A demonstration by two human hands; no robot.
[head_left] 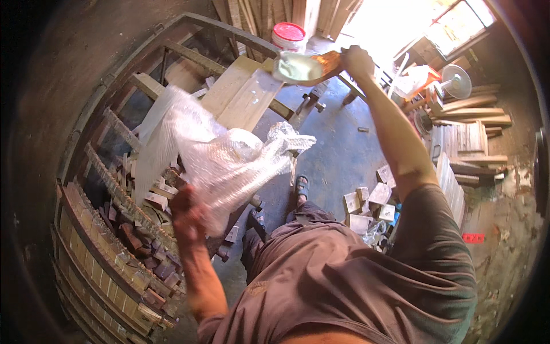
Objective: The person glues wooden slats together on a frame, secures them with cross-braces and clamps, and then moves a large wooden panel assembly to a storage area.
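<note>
My left hand (189, 211) is closed on the near left edge of a crumpled sheet of clear bubble wrap (229, 157). The sheet spreads away from it over the bench frame and part of some pale boards. Out at arm's length, my right hand (358, 62) grips the narrow end of an orange-brown, open-topped scoop-like container (328, 63). Pale, whitish stuff (298, 67) coats or fills its wide end; whether it is liquid or paste I cannot tell. The container is held up near the far end of the pale boards (246, 94), apart from the bubble wrap.
A metal rack (229, 33) with cross bars runs along the left, wood offcuts (154, 252) beneath it. Beyond stands a white bucket with a red lid (289, 35). Wooden blocks (379, 193) lie on the floor right of my legs, near a fan (456, 81) and stacked planks (472, 114).
</note>
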